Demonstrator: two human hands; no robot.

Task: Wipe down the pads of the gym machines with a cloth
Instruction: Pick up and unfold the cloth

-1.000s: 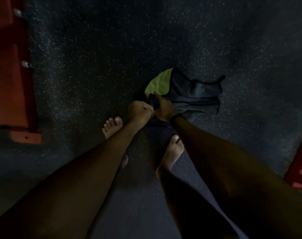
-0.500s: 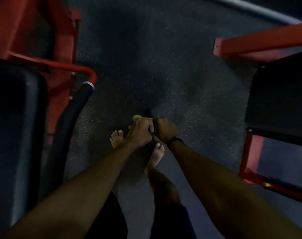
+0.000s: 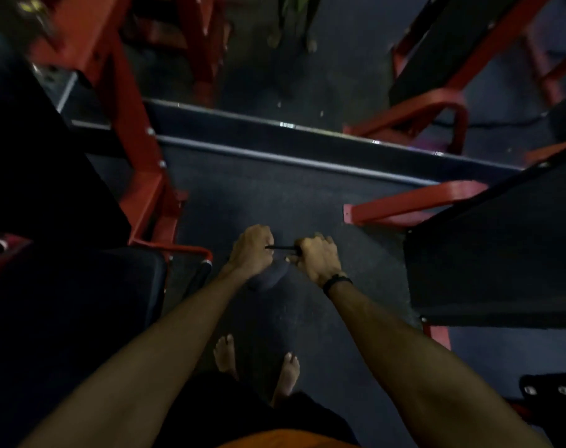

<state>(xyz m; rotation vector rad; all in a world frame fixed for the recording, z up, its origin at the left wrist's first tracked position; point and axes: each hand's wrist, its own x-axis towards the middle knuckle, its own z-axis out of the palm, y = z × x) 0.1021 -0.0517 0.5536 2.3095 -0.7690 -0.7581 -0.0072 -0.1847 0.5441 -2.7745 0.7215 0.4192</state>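
- The black seat pad [image 3: 71, 318] on the red-framed machine fills the lower left. It lies to the left of the cloth and a little nearer the person. I judge it the closest pad to wipe, though none is touched yet.
- A second dark pad [image 3: 501, 263] slopes up on the right of the cloth, its long axis running away toward the upper right, with a red frame bar [image 3: 414, 202] just beyond its near corner.
- Both forearms reach forward and converge over the floor between the two pads, well in front of the bare feet.
- The left hand [image 3: 251, 253] is fisted, knuckles up, gripping one end of the cloth; being on the seat pad's side, it is the nearer hand for that pad.
- The right hand [image 3: 317, 258], with a dark band at the wrist, is also closed on the cloth.
- The cloth [image 3: 268, 276] is bunched dark beneath and between the fists, a thin taut strip running left to right from one grip to the other.
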